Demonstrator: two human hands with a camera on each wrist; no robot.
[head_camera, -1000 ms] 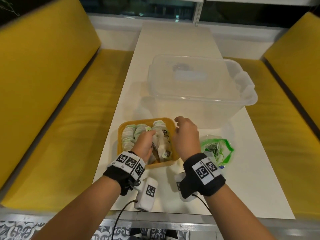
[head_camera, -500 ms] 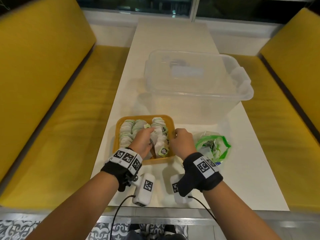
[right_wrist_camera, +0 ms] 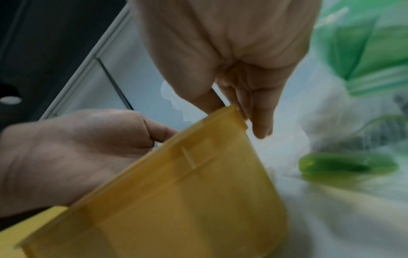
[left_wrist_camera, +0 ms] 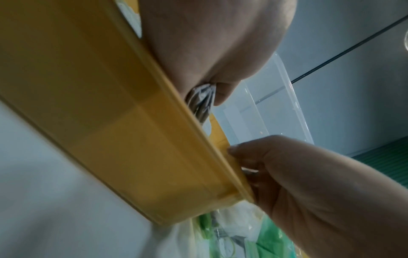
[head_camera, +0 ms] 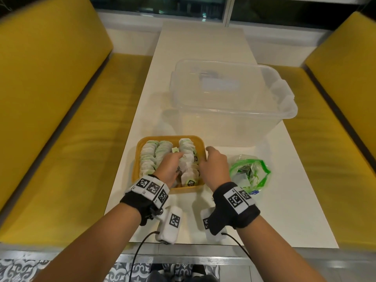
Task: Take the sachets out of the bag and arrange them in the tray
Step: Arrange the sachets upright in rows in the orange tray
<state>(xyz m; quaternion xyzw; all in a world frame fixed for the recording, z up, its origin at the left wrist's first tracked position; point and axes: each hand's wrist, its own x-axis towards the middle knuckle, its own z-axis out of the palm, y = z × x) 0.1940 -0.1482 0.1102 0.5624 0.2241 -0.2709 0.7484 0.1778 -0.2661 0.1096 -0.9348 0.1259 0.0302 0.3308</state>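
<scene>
Long white worktop [head_camera: 201, 47] between two yellow upholstered benches [head_camera: 50, 94], dark window behind. Near the front edge, shallow yellow plastic tray [head_camera: 136, 168] packed with rows of white-and-green paper sachets [head_camera: 149, 157], upright at its left side, looser and leaning at its right. Left hand [head_camera: 169, 168] down inside the tray among the right-hand sachets, fingers curled and pinching a crinkled clear wrapper [left_wrist_camera: 199, 97] against the palm. Right hand [head_camera: 215, 167] at the tray's right rim, thumb inside, fingers curled over the outer wall, gripping it. Just right of that hand, clear plastic bag with green zip edge [head_camera: 251, 174], open on the worktop, a few sachets inside. Behind the tray, large clear plastic tub [head_camera: 284, 102]
</scene>
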